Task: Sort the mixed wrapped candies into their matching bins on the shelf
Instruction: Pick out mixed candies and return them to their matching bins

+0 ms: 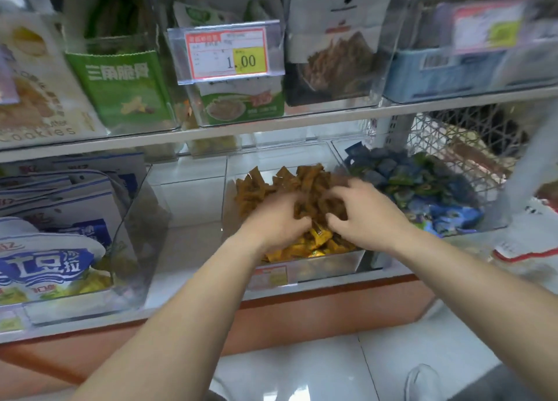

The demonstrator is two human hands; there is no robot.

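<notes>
A clear plastic bin [332, 264] on the lower shelf holds a heap of orange-yellow wrapped candies [302, 183]. Both my hands are in this heap. My left hand [274, 219] has its fingers curled into the candies and grips a bunch of them. My right hand [359, 210] does the same from the right, fingers bent down among the wrappers. The bunch between my hands is blurred. To the right, a second clear bin [495, 219] holds blue and green wrapped candies [422, 183].
A bin of blue-and-white snack bags [60, 249] stands at the left, with a bare shelf gap [193, 207] beside it. The upper shelf [271, 125] carries green snack packs and a price tag [226, 56]. A white wire basket [453, 146] sits at the right.
</notes>
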